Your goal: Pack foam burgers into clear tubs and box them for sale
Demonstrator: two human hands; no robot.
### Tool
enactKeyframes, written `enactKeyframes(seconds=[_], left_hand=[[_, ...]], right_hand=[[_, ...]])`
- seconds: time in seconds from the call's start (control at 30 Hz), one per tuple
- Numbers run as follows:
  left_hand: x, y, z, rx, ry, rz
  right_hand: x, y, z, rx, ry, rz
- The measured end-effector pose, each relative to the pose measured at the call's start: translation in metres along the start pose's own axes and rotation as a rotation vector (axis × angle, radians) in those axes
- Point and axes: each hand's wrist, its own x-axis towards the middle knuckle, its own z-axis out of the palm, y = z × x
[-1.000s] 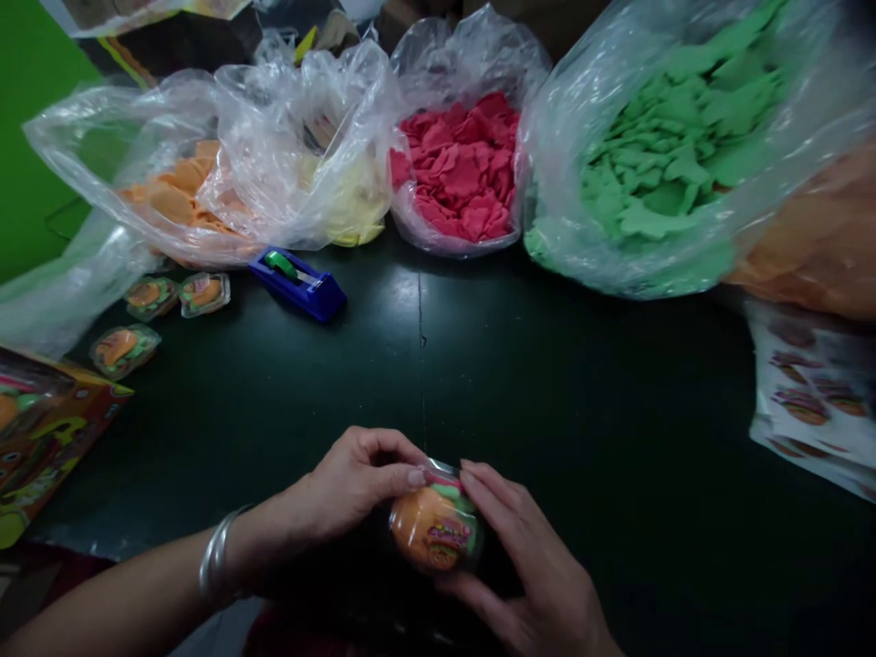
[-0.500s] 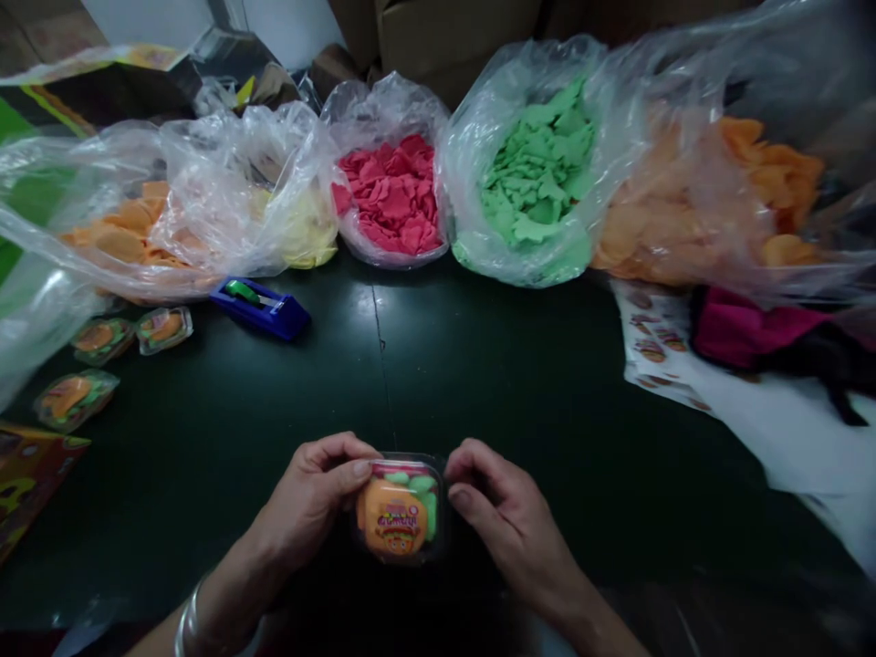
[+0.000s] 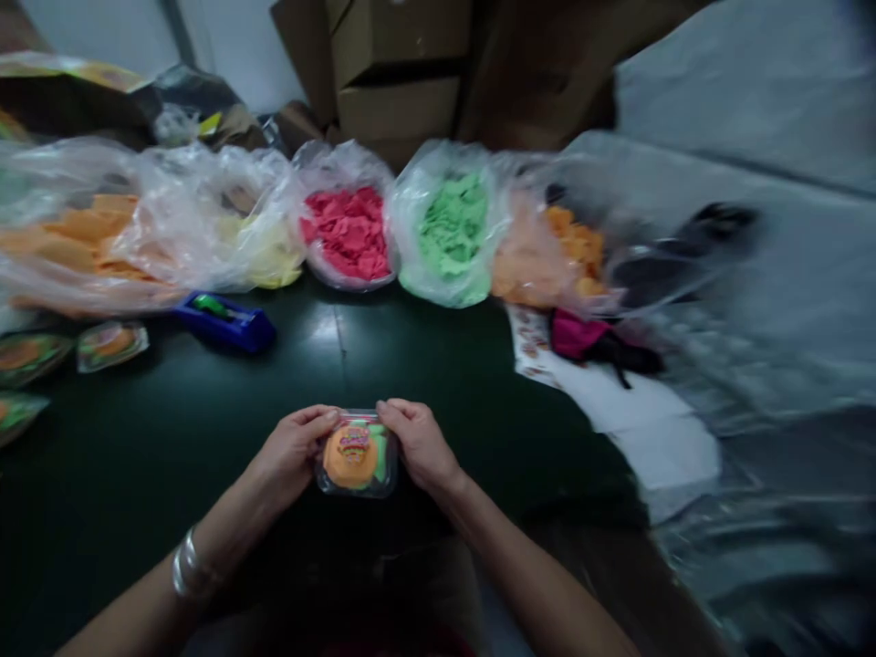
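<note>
Clear plastic box (image 3: 357, 454), orange and green pieces (image 3: 349, 467) inside, both hands (image 3: 291, 450) (image 3: 419, 443) pinching its far corners

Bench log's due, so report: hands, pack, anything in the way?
Left hand, right hand: holding clear pack at its far corners. Printed sticker on top. Blue tape dispenser farther off, not in the way.

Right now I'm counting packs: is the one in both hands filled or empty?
Filled: an orange piece and green pieces show inside the clear pack.
</note>
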Motion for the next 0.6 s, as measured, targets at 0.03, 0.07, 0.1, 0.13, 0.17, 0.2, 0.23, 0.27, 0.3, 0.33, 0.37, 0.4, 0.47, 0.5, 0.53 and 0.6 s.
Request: enactKeyframes(seconds=[0.03, 0.07, 0.1, 0.13, 0.17, 0.2, 0.23, 0.27, 0.3, 0.33, 0.37, 0.4, 0.47, 0.5, 0.53, 0.6], left_hand=[[0.006, -0.001, 0.006, -0.012, 0.000, 0.026], [0.009, -0.004, 0.011, -0.027, -0.004, 0.056], [0.010, -0.008, 0.014, -0.039, -0.012, 0.087], [0.007, -0.013, 0.017, -0.046, -0.026, 0.119], [0.002, -0.019, 0.018, -0.049, -0.041, 0.150], [-0.005, -0.025, 0.018, -0.047, -0.056, 0.181], [-0.012, -0.031, 0.018, -0.040, -0.068, 0.213], [-0.019, -0.035, 0.019, -0.032, -0.074, 0.243], [-0.026, -0.039, 0.019, -0.022, -0.073, 0.273], [-0.033, -0.041, 0.020, -0.016, -0.068, 0.303], [-0.039, -0.042, 0.022, -0.015, -0.060, 0.331], [-0.046, -0.043, 0.023, -0.025, -0.054, 0.353], [-0.059, -0.044, 0.026, -0.097, -0.073, 0.357], [-0.065, -0.045, 0.027, -0.153, -0.093, 0.343], [-0.070, -0.046, 0.028, -0.211, -0.114, 0.324], [-0.076, -0.049, 0.028, -0.301, -0.124, 0.296]], right_hand=[[0.005, 0.001, -0.004, 0.003, 0.048, -0.031], [0.006, 0.001, -0.009, 0.009, 0.092, -0.064], [0.004, 0.000, -0.013, 0.018, 0.136, -0.097], [-0.001, 0.001, -0.016, 0.029, 0.174, -0.127], [-0.009, 0.001, -0.019, 0.045, 0.207, -0.153], [-0.018, 0.001, -0.021, 0.066, 0.240, -0.175], [-0.028, 0.002, -0.022, 0.085, 0.265, -0.188], [-0.037, 0.001, -0.023, 0.106, 0.293, -0.199], [-0.046, 0.000, -0.023, 0.116, 0.325, -0.204], [-0.054, -0.003, -0.022, 0.119, 0.346, -0.211], [-0.061, -0.006, -0.020, 0.116, 0.365, -0.221], [-0.067, -0.009, -0.017, 0.107, 0.377, -0.234], [-0.078, -0.016, -0.011, 0.101, 0.395, -0.276], [-0.082, -0.018, -0.007, 0.105, 0.408, -0.295], [-0.085, -0.019, -0.004, 0.113, 0.424, -0.310], [-0.089, -0.018, 0.000, 0.129, 0.473, -0.325]])
